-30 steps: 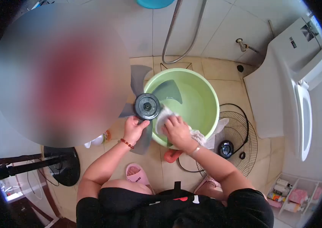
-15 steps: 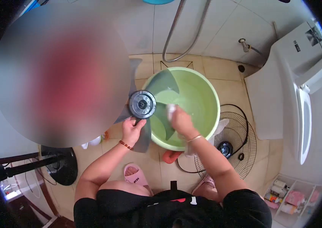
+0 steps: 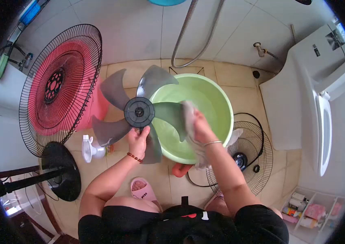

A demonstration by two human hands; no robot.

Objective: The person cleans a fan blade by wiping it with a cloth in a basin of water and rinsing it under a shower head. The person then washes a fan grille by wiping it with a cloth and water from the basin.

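My left hand point(image 3: 137, 143) is closed around the root of a blade on a grey, translucent fan blade wheel point(image 3: 140, 106), just below its round dark hub. The wheel is held over the left side of a light green basin point(image 3: 218, 105) containing water. In my right hand point(image 3: 202, 127) is a pale, damp-looking cloth point(image 3: 189, 116), held against the tip of the blade that points right. The cloth's lower end hangs over the basin's front rim.
A black wire fan grille point(image 3: 54, 83) leans on a pink tub point(image 3: 97, 106) at left. Near it are a white spray bottle point(image 3: 92, 149) and a black fan base point(image 3: 60, 171). Another grille point(image 3: 257, 146) lies right of the basin. A toilet point(image 3: 290, 93) stands at far right.
The blade wheel has shifted left with my left hand and turned slightly. My right hand has moved the cloth outward to the blade's tip.
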